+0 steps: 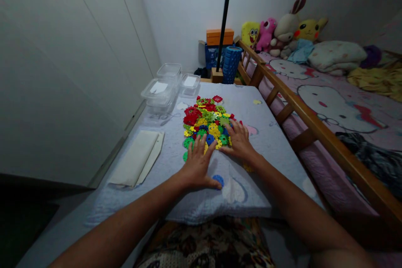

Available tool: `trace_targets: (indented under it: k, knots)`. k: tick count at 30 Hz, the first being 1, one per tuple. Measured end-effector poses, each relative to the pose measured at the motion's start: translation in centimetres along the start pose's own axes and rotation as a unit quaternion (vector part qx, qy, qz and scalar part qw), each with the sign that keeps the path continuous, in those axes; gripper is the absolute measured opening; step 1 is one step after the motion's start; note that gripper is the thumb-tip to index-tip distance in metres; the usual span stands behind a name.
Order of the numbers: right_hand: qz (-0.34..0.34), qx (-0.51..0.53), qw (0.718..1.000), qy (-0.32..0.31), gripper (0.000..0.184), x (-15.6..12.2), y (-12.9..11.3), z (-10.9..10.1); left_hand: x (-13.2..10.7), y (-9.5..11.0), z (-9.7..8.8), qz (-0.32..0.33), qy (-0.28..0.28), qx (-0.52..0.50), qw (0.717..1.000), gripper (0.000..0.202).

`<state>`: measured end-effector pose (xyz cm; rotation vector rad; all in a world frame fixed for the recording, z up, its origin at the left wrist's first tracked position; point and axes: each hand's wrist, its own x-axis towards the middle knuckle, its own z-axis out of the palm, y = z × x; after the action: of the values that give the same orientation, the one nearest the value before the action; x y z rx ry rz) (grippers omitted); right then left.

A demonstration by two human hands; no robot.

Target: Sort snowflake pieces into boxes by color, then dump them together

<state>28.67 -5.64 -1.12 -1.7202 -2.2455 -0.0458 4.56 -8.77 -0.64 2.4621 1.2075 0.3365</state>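
Observation:
A heap of plastic snowflake building discs [207, 119] in red, yellow, green and blue lies on the cloth-covered table. Over its near left edge is my left hand [199, 165], fingers spread, with the thumb by a single blue disc [217, 181]. My right hand [239, 142] rests at the heap's right side, its fingers apart and touching or just above the pieces. Neither hand grips a piece. Some discs are hidden beneath my fingers, and a yellow piece [248, 168] shows partly under my right wrist.
Clear plastic boxes [160, 92] stand at the table's back left. A folded off-white pouch or paper [138, 157] lies at left. Along the right runs a wooden bed rail [295, 109]; a black pole [224, 16] rises behind the table near a blue foam roller [231, 65].

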Motion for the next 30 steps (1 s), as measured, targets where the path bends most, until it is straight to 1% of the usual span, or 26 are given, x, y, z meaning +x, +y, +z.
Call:
trace_targets:
  k: [2,4,6,8,10,12,14,15,18,24,27,30]
  knots:
    - [0.017,-0.004,1.0,0.018,0.093,0.7,0.4,-0.1,0.1,0.5,0.2,-0.004,-0.003,0.015,1.0,0.148]
    - [0.029,-0.004,0.999,0.034,0.091,0.4,1.1,-0.4,0.6,0.7,0.2,-0.016,0.015,0.029,0.999,0.141]
    - [0.034,-0.003,0.999,0.038,0.092,-1.1,1.7,-0.8,1.3,0.5,0.0,-0.037,0.041,0.043,0.998,0.132]
    - [0.031,-0.004,0.999,0.027,0.095,-3.3,2.1,-1.1,2.3,0.2,-0.3,-0.061,0.066,0.056,0.994,0.125]
    - [0.032,-0.004,0.999,0.011,0.099,-5.7,2.3,-1.1,3.3,-0.3,-0.6,-0.083,0.092,0.069,0.99,0.118]
    - [0.037,-0.007,0.999,-0.004,0.1,-7.6,2.4,-0.7,4.2,-0.8,-0.7,-0.102,0.121,0.081,0.984,0.112]
    - [0.045,-0.011,0.999,-0.016,0.099,-8.3,2.4,-0.2,5.0,-1.3,-0.7,-0.12,0.145,0.083,0.979,0.108]
    - [0.048,-0.012,0.999,-0.018,0.099,-8.2,2.4,0.1,5.2,-1.5,-0.6,-0.128,0.152,0.08,0.977,0.106]
    - [0.047,-0.005,0.999,-0.01,0.1,-6.3,2.6,1.0,5.6,-2.0,-0.3,-0.138,0.156,0.065,0.976,0.101]
    - [0.031,0.037,0.999,0.017,0.1,0.7,2.4,2.2,5.5,-2.6,-0.4,-0.112,0.144,0.039,0.982,0.09]
    - [0.026,0.056,0.997,0.035,0.092,4.0,2.0,2.4,5.6,-3.1,-1.0,-0.113,0.135,0.024,0.984,0.081]
    - [0.032,0.076,0.995,0.061,0.076,6.4,1.7,2.2,6.3,-3.9,-2.2,-0.118,0.153,0.016,0.981,0.071]
